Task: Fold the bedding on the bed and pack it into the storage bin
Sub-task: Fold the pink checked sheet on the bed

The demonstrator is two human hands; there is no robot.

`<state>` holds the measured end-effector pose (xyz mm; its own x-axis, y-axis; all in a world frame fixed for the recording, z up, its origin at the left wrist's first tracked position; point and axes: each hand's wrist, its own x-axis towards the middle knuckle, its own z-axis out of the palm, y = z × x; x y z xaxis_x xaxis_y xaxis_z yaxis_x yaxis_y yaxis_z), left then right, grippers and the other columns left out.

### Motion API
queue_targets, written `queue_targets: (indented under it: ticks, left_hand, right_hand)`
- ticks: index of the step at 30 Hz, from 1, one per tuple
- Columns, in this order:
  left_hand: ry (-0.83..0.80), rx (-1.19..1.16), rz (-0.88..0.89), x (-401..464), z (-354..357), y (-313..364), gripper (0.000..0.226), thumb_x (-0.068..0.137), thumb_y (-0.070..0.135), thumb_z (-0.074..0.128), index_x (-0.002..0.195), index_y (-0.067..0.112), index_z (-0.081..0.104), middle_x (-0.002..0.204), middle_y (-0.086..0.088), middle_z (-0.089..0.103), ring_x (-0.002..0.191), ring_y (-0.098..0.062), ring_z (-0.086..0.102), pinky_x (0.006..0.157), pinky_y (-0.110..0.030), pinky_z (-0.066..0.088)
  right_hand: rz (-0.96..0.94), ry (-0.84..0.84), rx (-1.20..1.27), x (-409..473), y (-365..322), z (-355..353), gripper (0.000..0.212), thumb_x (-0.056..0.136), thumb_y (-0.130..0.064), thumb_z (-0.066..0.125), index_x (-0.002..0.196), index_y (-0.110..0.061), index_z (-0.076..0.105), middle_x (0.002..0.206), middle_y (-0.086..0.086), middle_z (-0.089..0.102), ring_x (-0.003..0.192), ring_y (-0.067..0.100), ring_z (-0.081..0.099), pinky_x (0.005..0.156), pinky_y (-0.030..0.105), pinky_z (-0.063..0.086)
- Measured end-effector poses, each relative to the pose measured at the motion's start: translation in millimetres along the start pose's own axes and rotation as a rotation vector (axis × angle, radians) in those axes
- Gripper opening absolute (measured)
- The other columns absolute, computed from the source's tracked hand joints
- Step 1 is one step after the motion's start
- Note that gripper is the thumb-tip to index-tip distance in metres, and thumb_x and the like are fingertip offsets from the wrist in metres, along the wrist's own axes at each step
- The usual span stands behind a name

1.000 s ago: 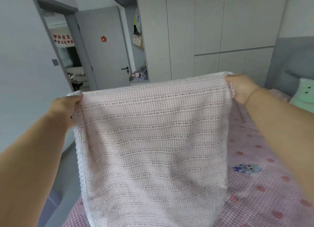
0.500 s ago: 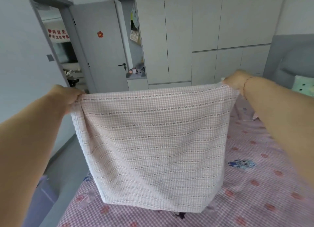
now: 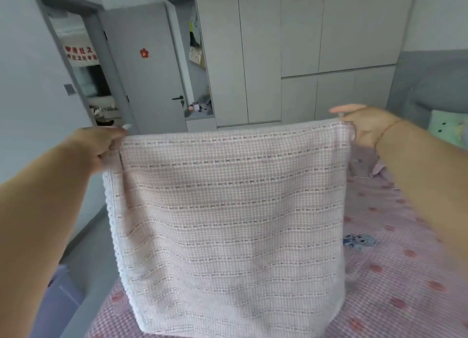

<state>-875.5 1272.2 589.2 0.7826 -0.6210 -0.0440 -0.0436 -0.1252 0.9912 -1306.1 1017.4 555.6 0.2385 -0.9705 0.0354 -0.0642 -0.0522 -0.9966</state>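
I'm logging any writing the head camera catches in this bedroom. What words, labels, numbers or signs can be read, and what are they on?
Red characters on the white banner beyond the open doorway: two rows, too blurred to read.
Red flower-shaped sticker on the grey door: no legible text.
Paper items hanging in the wardrobe niche: too small to read.
Pink checked blanket and bed sheet: patterns only, no words.

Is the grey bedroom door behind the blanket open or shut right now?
Open: the grey bedroom door is swung inward, and the doorway beside it shows another room with a red-lettered sign.
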Motion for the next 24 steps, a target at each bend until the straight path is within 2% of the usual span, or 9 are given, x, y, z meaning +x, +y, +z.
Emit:
queue_targets:
  ticks: [2,4,8,11,13,15,19,21,24]
  left_hand:
    - [-0.148,0.175,-0.007,-10.7,1.0,-2.7,0.017,0.084,-0.002,0.066,0.093,0.011,0.061,0.071,0.001,0.070,0.058,-0.006,0.065,0.055,-0.018,0.053]
    - [-0.145,0.271,0.033,-12.2,-2.1,-8.4,0.037,0.080,-0.005,0.070,0.112,0.011,0.058,0.096,-0.007,0.066,0.075,-0.012,0.062,0.068,-0.024,0.050]
    - [0.013,0.307,0.077,-7.2,-3.9,-29.5,0.019,0.091,-0.004,0.060,0.107,0.006,0.062,0.083,-0.009,0.060,0.067,-0.017,0.057,0.062,-0.026,0.055]
    - [0.023,0.034,-0.050,-6.3,-0.7,-36.4,0.014,0.097,0.000,0.050,0.099,0.006,0.063,0.066,-0.005,0.063,0.055,-0.011,0.059,0.050,-0.020,0.055]
    - [-0.008,-0.177,-0.156,-9.0,0.8,-33.9,0.023,0.101,0.005,0.042,0.087,0.012,0.059,0.062,-0.002,0.064,0.053,-0.009,0.060,0.073,-0.025,0.055]
    - [-0.047,-0.296,-0.212,-13.3,-0.7,-28.7,0.029,0.102,0.007,0.034,0.089,0.017,0.058,0.082,-0.004,0.064,0.070,-0.014,0.062,0.089,-0.037,0.049]
    - [-0.162,-0.513,-0.081,-22.0,-9.8,-19.3,0.026,0.095,0.002,0.038,0.091,0.016,0.059,0.092,-0.009,0.066,0.082,-0.021,0.067,0.078,-0.042,0.050]
    - [-0.298,-0.428,0.042,-24.7,-14.0,-16.9,0.012,0.082,0.007,0.056,0.088,0.017,0.060,0.084,-0.003,0.069,0.075,-0.017,0.069,0.070,-0.033,0.053]
    - [-0.360,-0.167,0.095,-22.9,-11.1,-22.0,0.023,0.089,-0.004,0.050,0.099,0.014,0.061,0.094,-0.002,0.069,0.086,-0.016,0.067,0.075,-0.031,0.053]
  right_hand:
    - [0.095,-0.077,-0.053,-4.1,3.6,0.1,0.044,0.095,0.010,0.039,0.133,-0.007,0.051,0.135,0.015,0.049,0.071,0.016,0.058,0.075,0.025,0.054]
    - [0.108,-0.100,-0.074,-6.9,6.3,-2.5,0.048,0.095,0.013,0.035,0.137,-0.006,0.046,0.134,0.016,0.049,0.055,0.011,0.063,0.066,0.019,0.054]
    - [0.010,0.000,-0.030,-7.6,11.2,-6.2,0.045,0.094,0.014,0.037,0.129,-0.007,0.056,0.122,0.025,0.055,0.040,0.002,0.058,0.047,0.013,0.048]
    - [-0.038,0.058,-0.010,-8.5,9.1,-9.2,0.043,0.095,0.011,0.039,0.107,-0.017,0.070,0.087,0.009,0.057,0.047,0.003,0.059,0.046,0.010,0.046]
    - [-0.064,0.064,-0.009,-10.8,3.2,-15.4,0.047,0.096,0.010,0.039,0.095,-0.021,0.074,0.071,0.001,0.063,0.046,0.001,0.060,0.046,0.009,0.047]
    - [-0.051,0.046,-0.017,-13.4,-0.5,-22.8,0.057,0.096,0.010,0.037,0.073,-0.026,0.075,0.057,-0.008,0.068,0.048,0.000,0.063,0.050,0.011,0.050]
    - [0.019,-0.008,0.127,-19.1,-4.5,-36.9,0.038,0.095,0.012,0.031,0.093,-0.011,0.061,0.062,-0.002,0.071,0.060,0.006,0.069,0.052,0.018,0.054]
    - [0.031,-0.035,0.203,-19.8,-2.7,-41.7,0.038,0.095,0.012,0.030,0.096,-0.009,0.062,0.069,0.002,0.073,0.066,0.009,0.071,0.054,0.021,0.055]
    - [0.021,-0.076,0.187,-20.3,0.7,-42.3,0.037,0.093,0.014,0.033,0.103,-0.008,0.062,0.082,0.006,0.073,0.076,0.011,0.071,0.062,0.021,0.057]
